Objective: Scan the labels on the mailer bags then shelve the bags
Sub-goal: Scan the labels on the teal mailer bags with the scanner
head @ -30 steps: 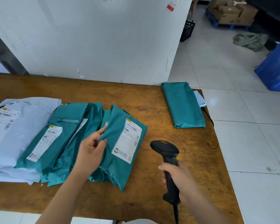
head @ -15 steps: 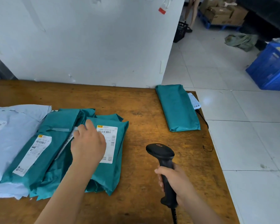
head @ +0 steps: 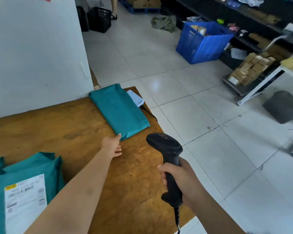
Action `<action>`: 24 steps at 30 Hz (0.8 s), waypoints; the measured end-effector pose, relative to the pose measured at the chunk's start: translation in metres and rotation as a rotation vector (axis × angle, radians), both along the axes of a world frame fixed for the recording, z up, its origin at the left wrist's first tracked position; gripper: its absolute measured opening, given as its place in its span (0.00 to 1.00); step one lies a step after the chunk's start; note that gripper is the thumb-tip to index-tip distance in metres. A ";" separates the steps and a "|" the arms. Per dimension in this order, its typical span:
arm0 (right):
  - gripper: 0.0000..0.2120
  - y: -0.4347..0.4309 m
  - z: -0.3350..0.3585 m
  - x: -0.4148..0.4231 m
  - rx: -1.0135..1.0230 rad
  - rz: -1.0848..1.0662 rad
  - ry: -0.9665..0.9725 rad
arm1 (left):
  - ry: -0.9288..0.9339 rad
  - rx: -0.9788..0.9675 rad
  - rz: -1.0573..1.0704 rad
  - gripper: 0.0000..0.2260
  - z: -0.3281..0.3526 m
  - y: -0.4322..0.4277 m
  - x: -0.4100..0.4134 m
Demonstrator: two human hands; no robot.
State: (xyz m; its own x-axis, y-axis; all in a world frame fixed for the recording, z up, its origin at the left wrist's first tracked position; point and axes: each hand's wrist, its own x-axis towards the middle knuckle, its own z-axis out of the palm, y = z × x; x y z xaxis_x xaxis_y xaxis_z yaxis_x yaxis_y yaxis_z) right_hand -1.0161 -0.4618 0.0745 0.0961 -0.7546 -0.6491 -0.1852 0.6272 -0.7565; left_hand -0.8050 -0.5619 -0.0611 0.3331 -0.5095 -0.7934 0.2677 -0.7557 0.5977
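— The table (head: 71,132)?
— Wood, worn amber varnish, dark blotches.
— The teal mailer bag (head: 120,110)?
— Smooth plastic film, soft sheen; the nearer bag (head: 24,173) wears a matt white paper label (head: 24,201).
— The scanner (head: 167,154)?
— Black matt plastic.
— The floor (head: 201,115)?
— Glossy pale tiles

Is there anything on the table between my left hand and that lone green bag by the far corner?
Nothing visible. The left hand is open with its fingertips right at the near edge of the green mailer bag; only bare wooden table lies around it.
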 end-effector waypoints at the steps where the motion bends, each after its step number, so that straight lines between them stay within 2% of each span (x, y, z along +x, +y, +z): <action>1: 0.06 0.001 0.002 -0.004 0.006 -0.007 -0.009 | 0.013 -0.005 0.003 0.21 -0.001 -0.007 -0.005; 5: 0.06 0.007 0.004 -0.012 0.023 -0.061 -0.038 | -0.003 -0.010 -0.005 0.19 -0.011 -0.025 -0.010; 10: 0.06 0.010 0.006 -0.005 -0.004 -0.060 -0.035 | -0.087 -0.025 -0.028 0.13 -0.018 -0.002 -0.007; 13: 0.04 0.011 0.003 0.014 0.025 -0.111 -0.050 | -0.139 0.027 -0.110 0.12 -0.016 0.047 -0.004; 15: 0.05 0.015 -0.001 0.026 0.036 -0.070 -0.037 | -0.177 0.090 -0.181 0.12 -0.015 0.094 -0.001; 18: 0.05 0.027 -0.013 0.038 0.061 0.012 -0.012 | -0.252 0.225 -0.413 0.10 -0.002 0.173 0.002; 19: 0.05 0.031 -0.017 0.040 0.070 0.033 -0.006 | -0.345 0.251 -0.557 0.09 0.004 0.194 0.003; 21: 0.05 0.038 -0.025 0.042 0.084 0.065 0.014 | -0.690 0.247 -0.782 0.11 0.014 0.222 0.000; 23: 0.05 0.043 -0.029 0.043 0.093 0.075 0.037 | -0.978 0.169 -0.823 0.18 0.028 0.228 -0.015; 24: 0.05 0.045 -0.029 0.044 0.093 0.077 0.050 | -1.029 0.127 -0.828 0.24 0.031 0.225 -0.026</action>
